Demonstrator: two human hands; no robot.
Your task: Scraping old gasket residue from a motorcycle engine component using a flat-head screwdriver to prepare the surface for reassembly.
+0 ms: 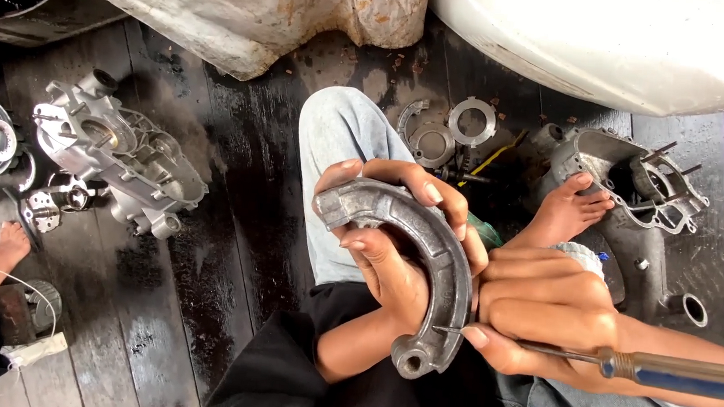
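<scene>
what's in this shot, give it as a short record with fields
left hand: grips a curved grey brake shoe
right hand: holds a blue-handled screwdriver, tip at the shoe's inner edge
floor: dark wet planks
left side: engine casing
right side: second casing under a bare foot

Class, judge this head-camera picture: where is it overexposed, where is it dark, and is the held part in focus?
Head view: the white curved body at top right glares, nearly washed out; the wet black floorboards stay dim with faint sheen; the brake shoe in the left hand is sharp.
</scene>
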